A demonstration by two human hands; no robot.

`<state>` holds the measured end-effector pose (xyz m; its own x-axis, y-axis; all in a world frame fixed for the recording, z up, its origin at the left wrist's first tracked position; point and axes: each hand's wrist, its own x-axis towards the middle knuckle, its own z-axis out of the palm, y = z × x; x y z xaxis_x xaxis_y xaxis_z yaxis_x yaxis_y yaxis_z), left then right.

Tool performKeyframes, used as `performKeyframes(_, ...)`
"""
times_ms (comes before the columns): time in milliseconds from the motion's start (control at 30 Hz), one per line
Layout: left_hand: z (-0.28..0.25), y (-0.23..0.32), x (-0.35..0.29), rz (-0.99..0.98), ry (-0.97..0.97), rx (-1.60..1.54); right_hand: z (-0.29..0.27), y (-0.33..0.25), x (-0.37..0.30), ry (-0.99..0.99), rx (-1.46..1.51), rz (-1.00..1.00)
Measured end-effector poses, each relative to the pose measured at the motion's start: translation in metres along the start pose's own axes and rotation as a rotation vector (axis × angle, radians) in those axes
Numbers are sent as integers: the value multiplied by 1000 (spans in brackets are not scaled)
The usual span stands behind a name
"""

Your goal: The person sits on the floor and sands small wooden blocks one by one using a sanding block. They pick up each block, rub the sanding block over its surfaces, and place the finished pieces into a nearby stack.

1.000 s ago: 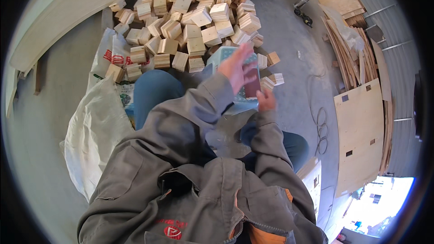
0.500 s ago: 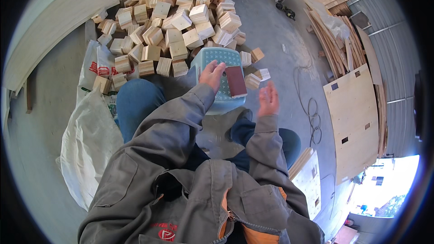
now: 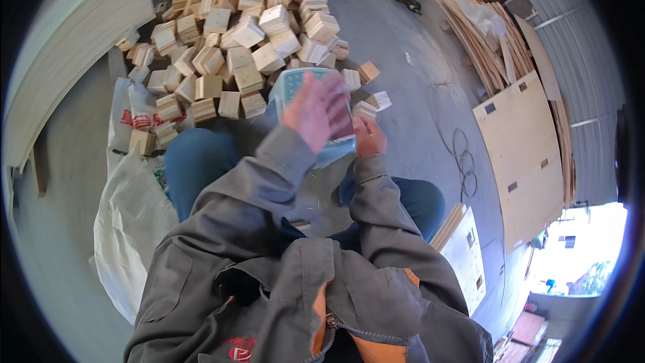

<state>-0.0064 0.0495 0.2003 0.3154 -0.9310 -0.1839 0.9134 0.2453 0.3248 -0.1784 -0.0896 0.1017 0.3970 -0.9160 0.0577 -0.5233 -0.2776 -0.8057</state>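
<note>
My left hand (image 3: 312, 113) is over a light blue plastic stool (image 3: 290, 82), smeared by motion, its fingers stretched out apart. Under and beside those fingers a dark red flat block (image 3: 341, 123) shows in part on the stool top; whether the hand touches it I cannot tell. My right hand (image 3: 370, 138) is low at the stool's right side, its fingers bent and closed at the near end of a pale layered wooden block (image 3: 365, 109). The fingers hide that end of the block. Another wooden block (image 3: 380, 99) lies just beyond it on the floor.
A large heap of wooden blocks (image 3: 248, 33) lies beyond the stool. A white woven sack (image 3: 131, 208) is by my left knee. Pale sheets (image 3: 74, 47) stand at far left. Plywood boards (image 3: 524, 154), a coiled cable (image 3: 463, 161) and a tool (image 3: 405, 1) are on the right.
My left hand has moved across the stool over the dark red block. My right hand has come down and left, from open in the air to the wooden block. The view has shifted slightly.
</note>
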Motion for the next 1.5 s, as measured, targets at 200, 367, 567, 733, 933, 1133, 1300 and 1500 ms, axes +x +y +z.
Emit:
performKeyframes(200, -35, 56, 19, 326, 252, 153, -38, 89, -27, 22, 223, 238)
performKeyframes(367, -42, 28, 23, 235, 258, 273, -56, 50, -28, 52, 360, 148)
performKeyframes(567, -59, 65, 27, 275, 257, 249, -132, 15, -20, 169, 419, 0)
performKeyframes(733, -66, 88, 28, 322, 249, 279, -186, 46, 1, 261, 308, 21)
performKeyframes(933, -68, 169, 30, 404, 247, 462, -183, 60, 46, 166, 106, 14)
performKeyframes(1133, -87, 204, 35, 434, 291, 585, -159, 68, 114, 41, -364, 29)
performKeyframes(1300, -70, 178, 45, 382, 244, 754, -117, 111, 169, -149, -697, 217)
performKeyframes(1500, -29, 137, 23, 407, 260, 1338, -36, 180, 202, -342, -927, 315)
